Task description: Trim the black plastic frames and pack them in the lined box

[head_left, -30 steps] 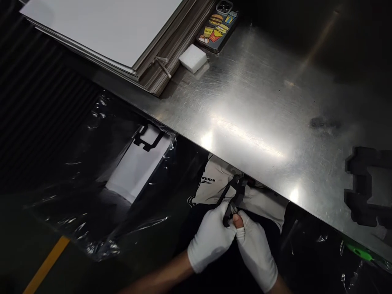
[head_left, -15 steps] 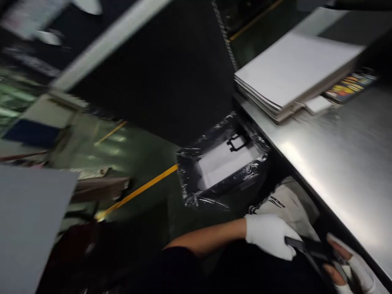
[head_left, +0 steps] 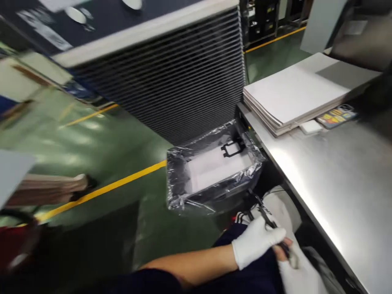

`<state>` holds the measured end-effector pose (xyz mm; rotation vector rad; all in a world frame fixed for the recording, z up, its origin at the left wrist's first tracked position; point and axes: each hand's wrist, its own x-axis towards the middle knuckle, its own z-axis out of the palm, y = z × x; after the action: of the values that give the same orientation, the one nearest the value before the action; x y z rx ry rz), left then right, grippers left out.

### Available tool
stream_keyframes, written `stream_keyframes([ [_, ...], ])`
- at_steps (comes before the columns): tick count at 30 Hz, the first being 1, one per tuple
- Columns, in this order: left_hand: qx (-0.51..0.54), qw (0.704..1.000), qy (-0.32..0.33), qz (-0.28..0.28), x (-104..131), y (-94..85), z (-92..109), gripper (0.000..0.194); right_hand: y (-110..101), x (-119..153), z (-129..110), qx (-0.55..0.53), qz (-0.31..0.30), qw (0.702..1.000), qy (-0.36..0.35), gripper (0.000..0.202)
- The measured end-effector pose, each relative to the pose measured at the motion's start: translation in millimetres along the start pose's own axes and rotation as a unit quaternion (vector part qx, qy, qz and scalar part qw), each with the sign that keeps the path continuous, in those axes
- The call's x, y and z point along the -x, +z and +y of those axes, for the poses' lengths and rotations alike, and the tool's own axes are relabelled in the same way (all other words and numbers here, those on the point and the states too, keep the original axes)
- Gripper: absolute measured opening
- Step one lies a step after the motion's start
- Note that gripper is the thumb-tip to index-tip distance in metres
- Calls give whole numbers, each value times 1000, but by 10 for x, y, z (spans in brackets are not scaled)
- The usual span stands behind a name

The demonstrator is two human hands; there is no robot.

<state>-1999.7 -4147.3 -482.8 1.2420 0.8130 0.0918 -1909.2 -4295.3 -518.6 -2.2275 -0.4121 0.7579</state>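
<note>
My left hand (head_left: 259, 241), in a white glove, is closed on a thin black frame-like part (head_left: 263, 212) above my lap. My right hand (head_left: 297, 265) wears a white glove with bare fingertips and grips the lower end of the same part. Beyond my hands stands a bin (head_left: 211, 202) lined with clear plastic. White sheet material (head_left: 217, 165) lies inside it, and a black bracket-like part (head_left: 232, 148) rests on that at the far right corner.
A metal table (head_left: 324, 175) runs along the right, bearing a stack of white boards (head_left: 300, 92), a colourful phone (head_left: 337, 116) and a small white block (head_left: 310, 127). A ribbed dark panel (head_left: 171, 77) rises behind the bin. At left, a person's leg (head_left: 52, 188) shows.
The view has turned and is sharper. My hands have come together, and the black part between them now points up toward the bin.
</note>
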Motion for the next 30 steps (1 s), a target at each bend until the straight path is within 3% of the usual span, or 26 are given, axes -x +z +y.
stream_keyframes([
  [2,5,1000,-12,0,-70,7,52,43,54,-4,3,-85,-25,995,-42,80],
  [4,-23,999,-22,-15,-87,-27,129,29,-79,-63,88,-136,-11,989,-64,84],
  [6,-74,996,-25,-36,-50,-70,190,18,-307,-58,156,-112,-13,992,-48,75],
  [8,-198,979,-16,-45,7,-91,218,11,-487,37,147,-52,-84,995,-32,62],
  [11,-450,890,13,-72,56,-66,212,15,-509,218,31,23,-191,980,-56,57],
  [14,-582,805,16,-114,37,-10,182,26,-353,312,-33,94,-194,974,-72,58],
  [17,-639,759,10,-125,5,31,151,27,-241,346,-7,150,-182,969,-70,56],
  [22,-665,736,12,-125,4,55,113,33,-244,354,-7,167,-191,966,-54,49],
  [30,-670,734,11,-114,2,93,110,34,-299,353,-112,119,-217,969,-12,47],
])
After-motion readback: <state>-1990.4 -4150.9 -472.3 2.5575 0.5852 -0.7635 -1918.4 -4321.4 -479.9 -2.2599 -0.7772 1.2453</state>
